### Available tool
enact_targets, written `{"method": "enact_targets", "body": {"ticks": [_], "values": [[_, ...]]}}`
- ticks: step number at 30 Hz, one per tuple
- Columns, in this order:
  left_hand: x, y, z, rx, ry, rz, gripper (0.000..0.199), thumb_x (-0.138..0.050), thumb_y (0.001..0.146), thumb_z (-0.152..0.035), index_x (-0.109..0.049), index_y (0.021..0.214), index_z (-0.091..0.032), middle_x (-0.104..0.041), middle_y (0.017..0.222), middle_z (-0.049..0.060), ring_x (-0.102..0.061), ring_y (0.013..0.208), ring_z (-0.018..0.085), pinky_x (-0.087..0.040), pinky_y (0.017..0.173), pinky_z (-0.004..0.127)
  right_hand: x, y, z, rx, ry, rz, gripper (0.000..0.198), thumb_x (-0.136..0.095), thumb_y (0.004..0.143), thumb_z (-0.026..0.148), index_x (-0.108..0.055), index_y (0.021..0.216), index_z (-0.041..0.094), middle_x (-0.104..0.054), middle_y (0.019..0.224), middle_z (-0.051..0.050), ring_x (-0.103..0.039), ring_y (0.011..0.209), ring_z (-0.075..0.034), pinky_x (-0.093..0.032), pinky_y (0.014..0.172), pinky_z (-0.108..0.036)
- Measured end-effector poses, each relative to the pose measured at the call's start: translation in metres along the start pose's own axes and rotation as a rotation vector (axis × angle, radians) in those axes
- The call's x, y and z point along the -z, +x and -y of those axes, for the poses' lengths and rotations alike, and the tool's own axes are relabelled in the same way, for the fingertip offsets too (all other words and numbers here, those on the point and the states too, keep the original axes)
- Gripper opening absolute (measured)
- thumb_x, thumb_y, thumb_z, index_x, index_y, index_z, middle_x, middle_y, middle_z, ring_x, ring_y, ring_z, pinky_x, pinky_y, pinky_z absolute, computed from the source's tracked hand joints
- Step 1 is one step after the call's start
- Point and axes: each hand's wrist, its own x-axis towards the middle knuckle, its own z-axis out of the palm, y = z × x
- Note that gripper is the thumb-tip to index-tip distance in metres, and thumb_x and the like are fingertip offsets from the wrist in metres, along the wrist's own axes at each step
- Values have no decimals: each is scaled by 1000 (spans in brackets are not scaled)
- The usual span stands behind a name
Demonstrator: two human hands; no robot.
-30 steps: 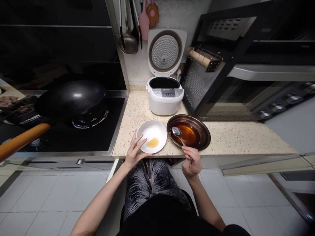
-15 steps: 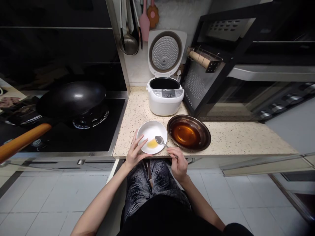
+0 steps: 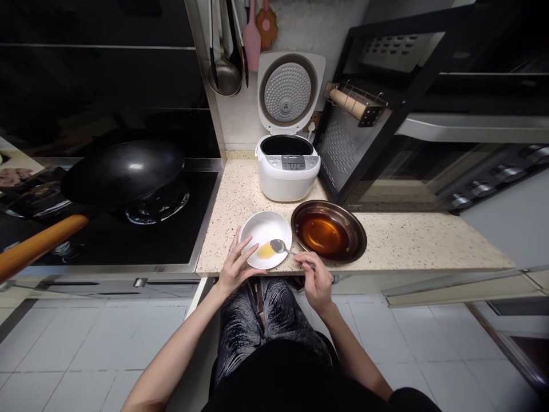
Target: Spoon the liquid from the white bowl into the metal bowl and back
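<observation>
A white bowl sits at the counter's front edge, with a small pool of yellow liquid at its bottom. My left hand grips the bowl's left side, fingers over the rim and thumb along the near edge. Pinched in my right hand is a metal spoon, its head inside the bowl beside the yellow liquid. To the right of the bowl, close by it, a dark metal dish holds reddish-brown liquid.
Behind the bowl stands a white rice cooker with its lid raised. A black wok rests on the stove at left, its wooden handle pointing toward me. At right is a dark shelf unit with an oven. Utensils hang on the wall.
My right hand has shifted slightly to the right and turned, and the spoon's handle lies flatter. My left hand and the bowl are almost unchanged.
</observation>
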Motion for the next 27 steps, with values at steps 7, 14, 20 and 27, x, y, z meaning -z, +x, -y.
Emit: {"method": "enact_targets", "body": {"ticks": [7, 14, 20, 27], "values": [[3, 6, -3, 16, -24, 37, 85, -80, 85, -47, -43, 159, -26, -57, 152, 18, -33, 158, 42, -48, 116, 71, 4, 1, -7, -7, 26, -10, 22, -45, 103, 13, -65, 102, 22, -73, 91, -5, -71, 83, -17, -60, 76, -31], [15, 18, -5, 35, -49, 141, 89, -82, 84, -45, -41, 160, -27, -56, 155, 17, -33, 158, 41, -46, 118, 70, 9, 2, -14, -58, 91, 59, 23, -44, 104, 18, -67, 101, 21, -73, 92, -6, -71, 85, -18, -60, 77, -32], [24, 28, -9, 42, -50, 217, 90, -81, 84, -44, -39, 162, -28, -55, 156, 18, -29, 160, 40, -46, 118, 69, 6, -4, -20, -188, 200, 18, 20, -47, 106, 27, -66, 99, 21, -73, 90, -5, -69, 76, -16, -61, 71, -29], [24, 26, -5, 42, -66, 196, 88, -80, 85, -45, -40, 161, -27, -54, 156, 19, -28, 161, 39, -44, 120, 67, -4, -12, -10, -311, 292, -46, 20, -50, 106, 30, -66, 99, 21, -74, 90, -4, -71, 75, -15, -61, 72, -29]]}}
